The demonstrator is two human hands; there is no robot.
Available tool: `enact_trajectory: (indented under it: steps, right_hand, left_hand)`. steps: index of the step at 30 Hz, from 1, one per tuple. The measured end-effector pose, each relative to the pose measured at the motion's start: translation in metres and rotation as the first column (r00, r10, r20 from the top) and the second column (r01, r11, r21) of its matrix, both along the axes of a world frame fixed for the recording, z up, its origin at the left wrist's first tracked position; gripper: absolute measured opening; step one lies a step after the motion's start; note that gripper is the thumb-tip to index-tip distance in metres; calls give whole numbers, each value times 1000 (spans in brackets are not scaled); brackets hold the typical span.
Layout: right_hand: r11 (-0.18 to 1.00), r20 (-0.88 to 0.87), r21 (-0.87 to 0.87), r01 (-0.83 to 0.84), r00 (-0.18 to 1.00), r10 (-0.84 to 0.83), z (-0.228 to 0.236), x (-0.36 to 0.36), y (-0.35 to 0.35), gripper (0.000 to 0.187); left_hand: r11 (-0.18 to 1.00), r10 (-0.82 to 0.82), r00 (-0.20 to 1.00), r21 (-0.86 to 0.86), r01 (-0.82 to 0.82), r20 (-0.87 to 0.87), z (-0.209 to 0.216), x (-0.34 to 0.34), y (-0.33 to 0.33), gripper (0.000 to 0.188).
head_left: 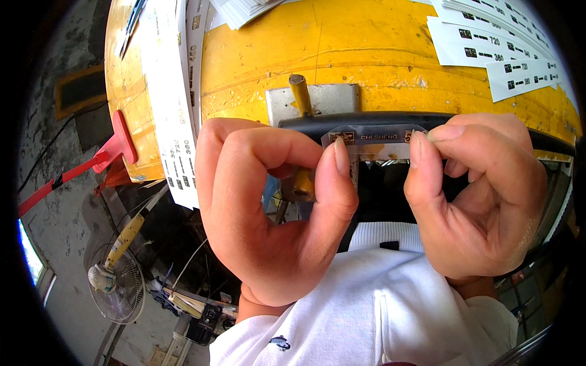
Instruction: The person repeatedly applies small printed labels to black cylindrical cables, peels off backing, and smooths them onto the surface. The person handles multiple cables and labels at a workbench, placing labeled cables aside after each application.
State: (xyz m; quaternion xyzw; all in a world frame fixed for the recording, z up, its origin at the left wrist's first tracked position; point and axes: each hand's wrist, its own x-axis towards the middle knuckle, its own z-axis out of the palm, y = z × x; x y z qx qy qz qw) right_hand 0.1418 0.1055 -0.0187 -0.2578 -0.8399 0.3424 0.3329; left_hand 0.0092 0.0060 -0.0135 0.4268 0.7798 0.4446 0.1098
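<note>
My left hand [268,207] and my right hand [482,195] pinch the two ends of a narrow translucent sticker label [372,138] between thumb and forefinger. The label lies stretched against a black curved band [317,121], perhaps a tyre or rubber hoop, that runs across the front edge of a yellow worktable [366,55]. Behind the band a yellow peg [300,94] stands up from a grey metal bracket [332,97]. My white shirt fills the lower middle of the view.
White printed label strips [488,43] lie on the table's far right, and long white strips [177,122] hang over its left side. A red-handled tool [91,165] sticks out at the left. A floor fan [116,287] and clutter sit below left.
</note>
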Motion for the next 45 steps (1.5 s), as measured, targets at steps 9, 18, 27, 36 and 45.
enact_trajectory:
  steps: [9,18,27,36,45]
  right_hand:
    - [997,117,77,-26,993,17,0,14,8,38]
    - [995,70,81,-60,996,54,2,6,7,44]
    - [992,-111,35,-121,986,124,-2,7,9,46]
    - [988,44,98,-121,992,117,3,6,11,45]
    - [989,7,68,-133,991,133,4,9,13,44]
  left_hand:
    - [1000,-7,1000,7,8,-16,-1,-1,-1,20]
    - [999,-18,1000,27,19,-4,-2,-2,-1,19]
    - [1000,-10,1000,29,9,27,-2,-1,-1,19]
    - [1000,-15,1000,27,15,5,-3,-2,-1,20]
    - [998,-25,998,57,22,49,-3,-2,0,19]
